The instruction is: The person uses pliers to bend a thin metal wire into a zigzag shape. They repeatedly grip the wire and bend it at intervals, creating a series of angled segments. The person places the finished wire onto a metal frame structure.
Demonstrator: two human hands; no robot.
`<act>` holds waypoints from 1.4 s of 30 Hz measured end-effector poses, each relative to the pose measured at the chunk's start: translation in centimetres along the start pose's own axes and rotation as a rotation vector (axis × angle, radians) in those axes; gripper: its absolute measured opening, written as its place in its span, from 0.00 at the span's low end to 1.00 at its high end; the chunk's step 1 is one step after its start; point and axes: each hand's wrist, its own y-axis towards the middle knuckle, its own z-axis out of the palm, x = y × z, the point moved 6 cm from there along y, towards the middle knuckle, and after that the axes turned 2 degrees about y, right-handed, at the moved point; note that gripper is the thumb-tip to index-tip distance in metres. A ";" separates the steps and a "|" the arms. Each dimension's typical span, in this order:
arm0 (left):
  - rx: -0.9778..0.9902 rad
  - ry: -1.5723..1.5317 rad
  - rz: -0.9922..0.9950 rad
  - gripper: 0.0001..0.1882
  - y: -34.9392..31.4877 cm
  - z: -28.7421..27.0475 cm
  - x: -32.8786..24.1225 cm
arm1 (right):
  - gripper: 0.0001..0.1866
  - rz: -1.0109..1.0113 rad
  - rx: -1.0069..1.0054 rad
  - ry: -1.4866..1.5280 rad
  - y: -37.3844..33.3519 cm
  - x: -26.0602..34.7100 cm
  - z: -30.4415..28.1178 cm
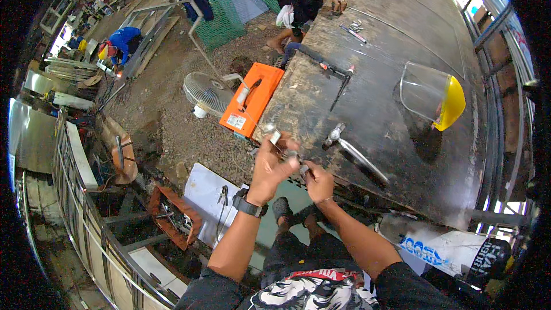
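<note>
left hand (271, 167): holding small metal part (275, 137), left of hammer (361, 157)
right hand (319, 185): pinching grey part (303, 170), nearer hammer
part axes: can't tell

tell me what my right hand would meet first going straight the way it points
Likely your left hand, just up and left of the right hand; depth between them is unclear.
</note>
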 end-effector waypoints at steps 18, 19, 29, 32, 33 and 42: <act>-0.295 -0.389 0.081 0.17 0.6 2.2 4.9 | 0.22 -0.297 -0.353 -0.709 4.1 1.0 -12.2; -0.304 -0.364 0.086 0.17 0.3 2.2 5.0 | 0.22 -0.258 -0.345 -0.757 4.3 -0.7 -13.0; -0.305 -0.249 0.040 0.19 -0.9 3.6 4.9 | 0.16 -0.017 -0.025 -0.251 2.9 -3.3 -12.2; -0.314 -0.238 0.028 0.19 -0.9 3.5 5.3 | 0.20 -0.044 0.079 -0.090 1.5 0.7 -10.7; -0.313 -0.263 0.024 0.14 -1.0 3.2 5.7 | 0.21 -0.035 0.121 -0.072 1.3 3.1 -10.5; -0.266 -0.286 0.075 0.10 -1.3 3.0 4.1 | 0.26 -0.111 0.039 -0.274 -0.4 2.1 -8.9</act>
